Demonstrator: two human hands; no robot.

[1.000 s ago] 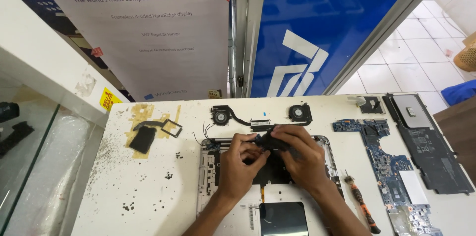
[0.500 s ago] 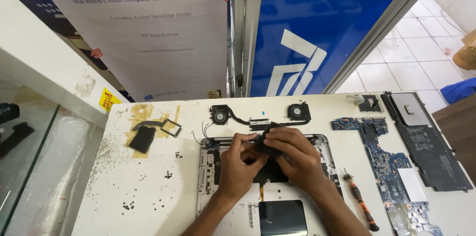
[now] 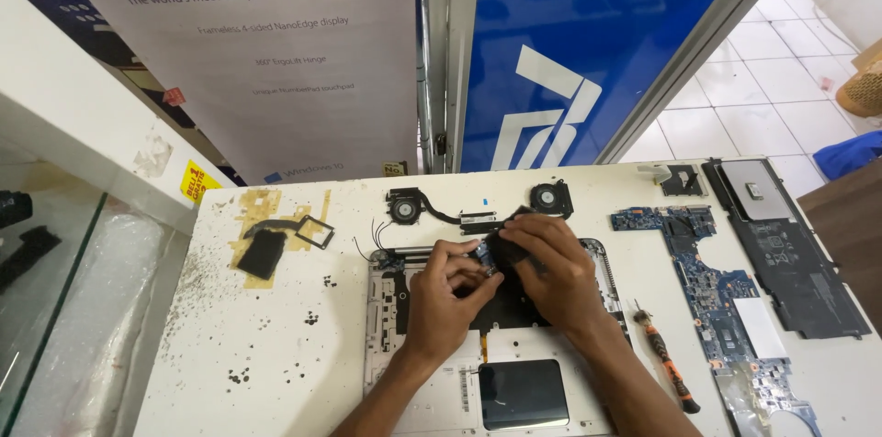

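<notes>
Both sets of fingers are pinched on a small black part (image 3: 501, 249) at the top of the open laptop shell (image 3: 386, 308), left hand (image 3: 446, 304) beside right hand (image 3: 551, 276). Around them on the bench (image 3: 276, 345) lie fans (image 3: 404, 207), a screwdriver (image 3: 666, 363), a motherboard (image 3: 717, 295) and a battery (image 3: 799, 276).

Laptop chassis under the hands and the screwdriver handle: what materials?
Laptop chassis: looks like silver metal with a matte finish, though painted plastic is possible. Screwdriver: handle looks like orange and black plastic or rubber, dull. Both hands work above the chassis.

Blue motherboard (image 3: 715, 295), battery (image 3: 797, 258), screwdriver (image 3: 668, 366), perhaps twin fans (image 3: 478, 205).
</notes>
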